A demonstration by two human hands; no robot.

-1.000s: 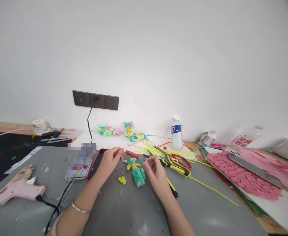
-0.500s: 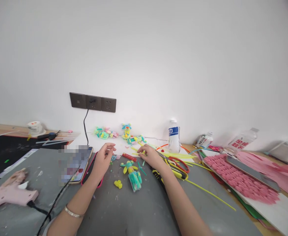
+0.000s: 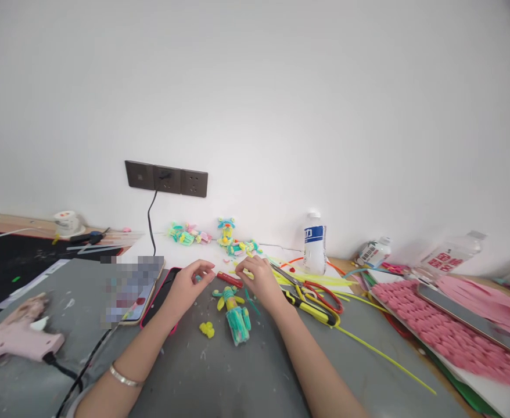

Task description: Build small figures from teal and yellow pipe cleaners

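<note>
My left hand (image 3: pixel 189 284) rests on the grey mat (image 3: pixel 220 371), fingers curled in a pinch over a tiny blue piece, beside a dark phone case. My right hand (image 3: pixel 258 277) lies just right of it with fingers curled down onto the yellow strips (image 3: pixel 307 278); what it grips is hidden. Between and below the hands lies a small teal and yellow pipe-cleaner figure (image 3: pixel 235 310). A yellow bit (image 3: pixel 207 330) sits to its left, a red stick (image 3: pixel 230 280) just above it.
A phone (image 3: pixel 130 287) and a pink glue gun (image 3: pixel 13 337) with a black cord lie at left. Scissors (image 3: pixel 311 290) and a yellow cutter (image 3: pixel 309 306) lie right of my hand. A white bottle (image 3: pixel 314 242), finished figures (image 3: pixel 226 235) and pink foam sheets (image 3: pixel 446 331) stand behind and right.
My right hand moved up from beside the figure to the yellow strips, then drew slightly left. My left hand stayed near the phone case and curled its fingers into a pinch.
</note>
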